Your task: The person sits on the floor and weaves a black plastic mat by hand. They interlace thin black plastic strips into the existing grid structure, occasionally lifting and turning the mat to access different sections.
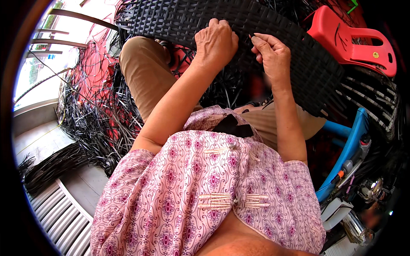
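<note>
A long panel woven from flat black strips (162,19) lies across my lap and knees, running from the upper left to the right. My left hand (217,42) is closed against the weave, its knuckles up; the curled fingers hide what they grip. To its right, my right hand (273,53) is held just over the panel, thumb and fingers pinched together. A thin dark tip, seemingly the end of a black strip, shows at the pinch. Against the black weave the rest of that strip cannot be made out.
Tangled loose black strips (96,123) cover the red floor at left, beside a bundle of strips (60,166) and a slatted white piece (64,217). A red plastic stool (329,34) stands at the upper right. Tools lie near a blue plastic frame (348,149) at right.
</note>
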A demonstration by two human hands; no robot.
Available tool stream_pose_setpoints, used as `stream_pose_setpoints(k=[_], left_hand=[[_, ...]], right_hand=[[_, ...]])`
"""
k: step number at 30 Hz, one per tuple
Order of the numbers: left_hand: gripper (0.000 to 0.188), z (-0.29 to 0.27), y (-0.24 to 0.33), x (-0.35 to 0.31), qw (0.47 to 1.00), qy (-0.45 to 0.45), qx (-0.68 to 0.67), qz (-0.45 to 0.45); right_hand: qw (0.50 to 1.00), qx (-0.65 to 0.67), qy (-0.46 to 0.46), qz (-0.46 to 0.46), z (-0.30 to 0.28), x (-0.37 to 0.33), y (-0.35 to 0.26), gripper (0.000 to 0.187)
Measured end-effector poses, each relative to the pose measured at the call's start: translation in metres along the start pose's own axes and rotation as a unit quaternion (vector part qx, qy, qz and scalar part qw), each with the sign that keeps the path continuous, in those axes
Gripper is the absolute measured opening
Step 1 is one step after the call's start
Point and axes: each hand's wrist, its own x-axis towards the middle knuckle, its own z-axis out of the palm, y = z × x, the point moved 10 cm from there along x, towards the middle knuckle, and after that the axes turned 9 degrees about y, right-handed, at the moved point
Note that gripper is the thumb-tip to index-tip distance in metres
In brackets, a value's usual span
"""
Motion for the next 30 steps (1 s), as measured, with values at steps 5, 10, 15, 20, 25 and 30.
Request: stream_pose_setpoints(k=[5, 10, 15, 20, 25, 30], left_hand=[[0.025, 0.000, 0.000, -0.003, 1.000, 0.010, -0.011, -0.010], [0.024, 0.001, -0.010, -0.006, 0.999, 0.002, -0.029, -0.045], [0.023, 0.003, -0.016, -0.006, 0.996, 0.000, -0.052, -0.077], [0.021, 0.003, -0.018, -0.008, 0.997, 0.012, -0.051, -0.053], [0.021, 0.002, -0.021, -0.009, 0.993, 0.000, -0.084, -0.087], [0.017, -0.005, -0.030, -0.012, 0.988, 0.036, -0.142, -0.050]], right_hand=[[0.999, -0.029, 0.004, -0.020, 0.002, 0.002, -0.002, 0.019], [0.951, -0.238, 0.043, -0.195, 0.017, -0.006, -0.033, 0.018], [0.876, -0.371, 0.066, -0.302, 0.034, -0.015, -0.043, 0.012], [0.864, -0.398, 0.052, -0.304, 0.046, -0.015, -0.042, 0.011], [0.873, -0.392, 0.051, -0.288, 0.047, -0.009, -0.037, 0.013], [0.888, -0.381, 0.021, -0.258, 0.049, 0.003, -0.030, 0.014]])
